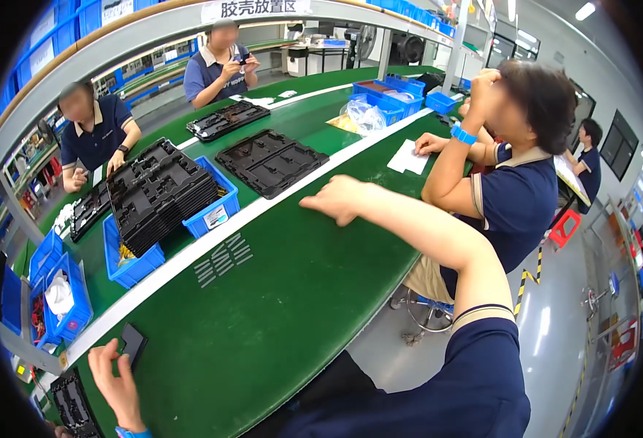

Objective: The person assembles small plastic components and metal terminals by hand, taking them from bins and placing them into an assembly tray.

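Now, left hand (117, 379) open, fingertips on flat black rect. part (132, 342); right hand (336, 198) loosely splayed on green felt-like belt (285, 292).

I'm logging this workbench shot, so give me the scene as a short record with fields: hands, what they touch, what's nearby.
left hand: fingers spread, resting on the green bench top, fingertips at a small flat black part
right hand: arm stretched out, palm down on the bench top, holding nothing
between hands: rows of thin grey strips
behind strips: tilted stack of black moulded trays lying across blue bins
conveyor: single black trays
near left edge: blue bin with white material
others: three seated persons visible nearby, one beside the wearer, two across the line
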Demonstrator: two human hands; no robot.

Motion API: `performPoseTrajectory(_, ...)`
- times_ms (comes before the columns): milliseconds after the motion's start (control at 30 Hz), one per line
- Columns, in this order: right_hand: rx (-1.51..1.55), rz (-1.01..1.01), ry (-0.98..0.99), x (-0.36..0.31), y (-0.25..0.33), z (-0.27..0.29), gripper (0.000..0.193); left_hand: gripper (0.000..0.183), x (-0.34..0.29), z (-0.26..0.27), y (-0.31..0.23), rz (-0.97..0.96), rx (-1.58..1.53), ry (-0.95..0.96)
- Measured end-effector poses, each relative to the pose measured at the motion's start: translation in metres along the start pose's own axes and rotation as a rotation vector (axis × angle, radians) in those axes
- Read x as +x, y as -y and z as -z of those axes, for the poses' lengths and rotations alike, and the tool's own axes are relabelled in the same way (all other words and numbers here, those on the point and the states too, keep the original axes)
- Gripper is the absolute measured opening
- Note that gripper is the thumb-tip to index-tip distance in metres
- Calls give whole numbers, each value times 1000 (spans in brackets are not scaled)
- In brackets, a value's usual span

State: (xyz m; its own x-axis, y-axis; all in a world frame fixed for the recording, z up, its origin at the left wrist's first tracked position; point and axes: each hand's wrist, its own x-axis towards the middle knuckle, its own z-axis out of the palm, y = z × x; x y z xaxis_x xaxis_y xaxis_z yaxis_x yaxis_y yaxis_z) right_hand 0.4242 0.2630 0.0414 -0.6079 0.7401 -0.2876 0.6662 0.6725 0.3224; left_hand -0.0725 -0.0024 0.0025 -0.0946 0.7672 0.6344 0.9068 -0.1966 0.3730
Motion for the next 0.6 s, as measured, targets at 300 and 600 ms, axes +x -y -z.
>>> performPoseTrajectory(300,388,662,-367,7,257,58,48,24,40,-55,-95,-653,-63,81)
performPoseTrajectory(600,639,465,-550,22,212,87,29,32,16,-40,-77,-467,-125,311)
